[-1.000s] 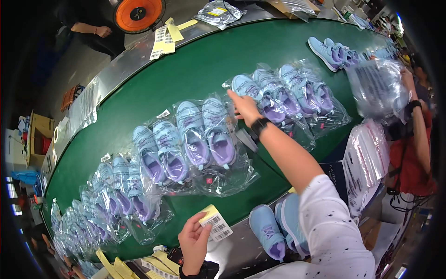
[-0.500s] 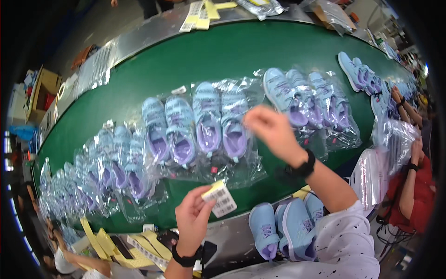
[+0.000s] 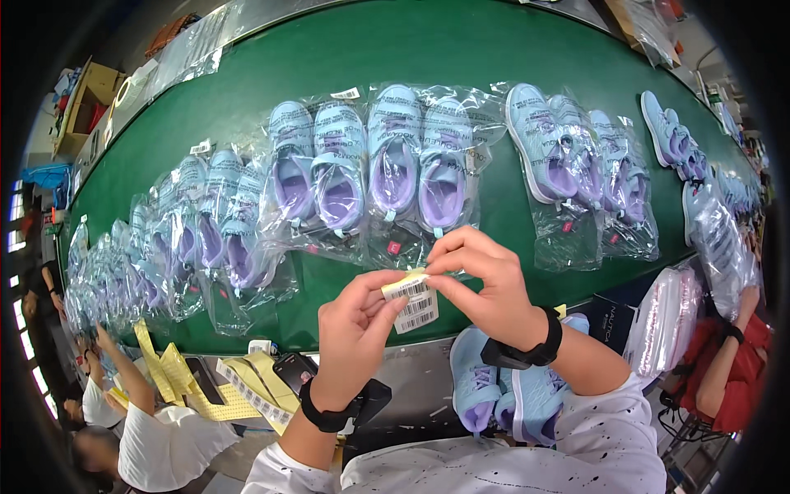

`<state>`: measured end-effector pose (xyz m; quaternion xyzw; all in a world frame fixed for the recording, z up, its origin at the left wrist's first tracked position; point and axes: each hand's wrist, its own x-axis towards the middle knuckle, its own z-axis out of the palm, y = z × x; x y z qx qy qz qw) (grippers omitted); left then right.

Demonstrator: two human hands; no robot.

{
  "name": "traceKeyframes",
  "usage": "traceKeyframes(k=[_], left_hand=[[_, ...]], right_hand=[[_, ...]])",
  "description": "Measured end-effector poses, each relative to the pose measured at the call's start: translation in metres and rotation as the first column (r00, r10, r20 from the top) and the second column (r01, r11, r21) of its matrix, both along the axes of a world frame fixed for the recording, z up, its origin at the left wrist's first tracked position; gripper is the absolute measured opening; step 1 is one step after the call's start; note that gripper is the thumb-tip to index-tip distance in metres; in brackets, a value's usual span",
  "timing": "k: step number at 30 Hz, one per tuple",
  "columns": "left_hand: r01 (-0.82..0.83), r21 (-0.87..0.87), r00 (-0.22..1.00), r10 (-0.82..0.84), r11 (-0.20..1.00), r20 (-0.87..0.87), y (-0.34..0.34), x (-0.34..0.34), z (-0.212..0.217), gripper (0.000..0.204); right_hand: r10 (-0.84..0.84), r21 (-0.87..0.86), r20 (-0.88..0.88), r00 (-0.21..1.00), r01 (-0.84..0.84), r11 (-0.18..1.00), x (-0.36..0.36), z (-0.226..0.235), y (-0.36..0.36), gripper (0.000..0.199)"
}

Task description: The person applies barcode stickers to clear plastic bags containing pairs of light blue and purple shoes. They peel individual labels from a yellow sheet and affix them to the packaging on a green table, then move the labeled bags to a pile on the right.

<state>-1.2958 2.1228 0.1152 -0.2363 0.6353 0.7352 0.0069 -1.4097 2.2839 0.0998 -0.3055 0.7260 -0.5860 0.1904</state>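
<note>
A small sheet of white barcode stickers with a yellow upper edge is pinched between the thumb and fingers of my left hand. At the sheet's upper edge, the thumb and forefinger of my right hand are pressed together on a sticker; whether it is lifted from the backing I cannot tell. Just beyond my hands lie two pairs of light blue shoes with lilac linings in clear plastic bags. More bagged shoes lie farther right.
A green belt carries a row of bagged shoes to the left. Unbagged shoes stand on the metal ledge by my right arm. Yellow sticker sheets lie at lower left. Co-workers' arms show at both sides.
My right hand has come down from over the bagged shoes to the sticker sheet and now pinches its upper edge. The view has shifted, so the shoes appear higher.
</note>
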Motion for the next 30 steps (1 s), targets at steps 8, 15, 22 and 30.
traceKeyframes(k=[8,15,22,30], left_hand=[[0.096,0.044,0.993,-0.099,0.994,0.068,-0.006,0.002,-0.005,0.032],[0.029,0.123,0.992,-0.044,0.992,0.122,-0.005,-0.007,-0.014,0.050],[-0.008,0.072,0.988,-0.003,0.997,0.157,-0.001,-0.007,-0.018,0.051],[0.031,0.070,0.989,-0.041,0.997,0.143,0.011,-0.012,-0.032,0.051]], right_hand=[[0.077,0.024,-0.179,0.981,-0.074,0.997,-0.001,-0.004,0.001,0.008],[-0.026,-0.068,-0.243,0.970,0.010,0.998,-0.006,0.002,-0.001,0.009],[-0.492,0.100,0.551,0.675,0.531,0.841,-0.202,-0.093,0.054,0.010],[-0.331,0.225,0.698,0.635,0.245,0.943,-0.278,-0.131,0.049,0.012]])
